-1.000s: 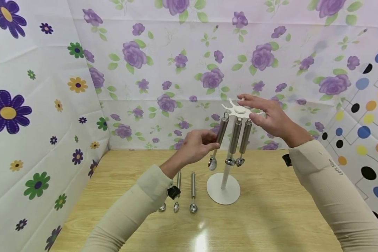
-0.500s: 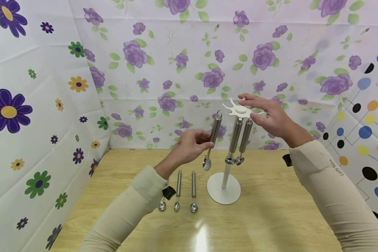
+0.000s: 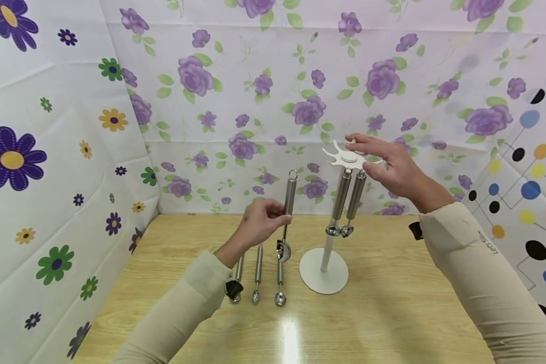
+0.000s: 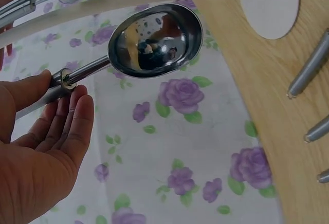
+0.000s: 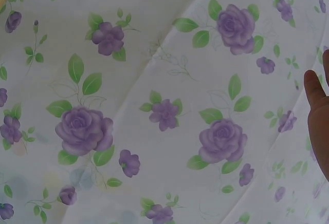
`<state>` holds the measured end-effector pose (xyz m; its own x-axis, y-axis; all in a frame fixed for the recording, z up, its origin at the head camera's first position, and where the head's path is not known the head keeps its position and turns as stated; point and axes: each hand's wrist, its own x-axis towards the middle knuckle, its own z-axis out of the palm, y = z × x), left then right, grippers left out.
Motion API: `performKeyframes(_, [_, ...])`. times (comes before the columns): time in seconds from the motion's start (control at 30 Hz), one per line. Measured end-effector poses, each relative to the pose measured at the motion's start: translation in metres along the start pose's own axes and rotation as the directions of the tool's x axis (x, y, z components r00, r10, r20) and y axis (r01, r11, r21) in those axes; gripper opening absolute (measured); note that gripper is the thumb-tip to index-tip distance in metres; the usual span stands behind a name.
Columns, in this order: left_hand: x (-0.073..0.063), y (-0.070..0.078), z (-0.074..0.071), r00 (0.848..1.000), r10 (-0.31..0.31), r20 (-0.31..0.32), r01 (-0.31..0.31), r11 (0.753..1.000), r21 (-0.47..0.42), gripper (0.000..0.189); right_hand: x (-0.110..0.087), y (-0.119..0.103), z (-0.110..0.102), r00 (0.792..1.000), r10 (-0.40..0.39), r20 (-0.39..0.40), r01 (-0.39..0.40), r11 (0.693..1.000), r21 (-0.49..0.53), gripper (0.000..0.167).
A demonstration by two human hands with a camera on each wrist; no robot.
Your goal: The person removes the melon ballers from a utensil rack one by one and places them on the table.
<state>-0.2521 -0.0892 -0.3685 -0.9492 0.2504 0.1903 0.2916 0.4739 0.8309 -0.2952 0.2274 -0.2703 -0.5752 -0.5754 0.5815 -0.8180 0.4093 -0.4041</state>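
My left hand [image 3: 261,222] pinches the handle of a steel scoop [image 3: 290,193] between thumb and fingers, ring end up and bowl down, left of the white utensil stand [image 3: 324,283]. The left wrist view shows the scoop's deep oval bowl [image 4: 157,40] beyond my thumb and fingertips. At the top of the stand, my right hand [image 3: 393,163] holds the right side of the hooked rack [image 3: 348,158], thumb in front and fingers behind. Two steel-handled scoops [image 3: 342,197] hang from the front hooks. Only the edge of my right hand [image 5: 320,124] shows in the right wrist view.
Left of the stand, three steel tools lie side by side on the wooden table [image 3: 368,313]: a scoop [image 3: 279,299], a narrower one [image 3: 258,268], and one partly behind my left wrist [image 3: 239,270]. Patterned cloths [image 3: 236,101] enclose the back and sides.
My left hand has lifted the scoop off its hook and carried it left and slightly down, over the tools on the table. My right hand has stayed at the rack.
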Motion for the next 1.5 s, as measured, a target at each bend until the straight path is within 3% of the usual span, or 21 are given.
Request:
performKeyframes(0.53, [-0.026,-0.046,-0.011,0.988,-0.138,-0.070,0.135,0.990,-0.045,0.017,-0.001,-0.003,0.000,1.000,0.025,0.002,-0.025,1.000,-0.004,0.059])
performKeyframes(0.73, [-0.036,-0.063,-0.013,0.976,-0.201,-0.088,0.199,0.980,-0.032,0.017,-0.003,-0.005,0.001,0.999,0.048,-0.005,-0.048,0.998,-0.028,0.054])
performKeyframes(1.1, [-0.049,-0.086,-0.016,0.964,-0.242,-0.108,0.240,0.970,-0.035,0.017,-0.003,-0.011,0.001,0.996,0.088,-0.007,-0.088,0.994,-0.064,0.057])
performKeyframes(1.3, [-0.055,-0.098,-0.018,0.962,-0.244,-0.119,0.243,0.970,-0.021,0.018,-0.003,-0.018,-0.007,0.984,0.171,0.057,-0.163,0.979,-0.122,0.058])
performKeyframes(1.5, [-0.061,-0.105,-0.021,0.957,-0.264,-0.118,0.261,0.965,-0.039,0.018,-0.007,-0.025,-0.012,0.983,0.160,0.090,-0.141,0.972,-0.186,0.057])
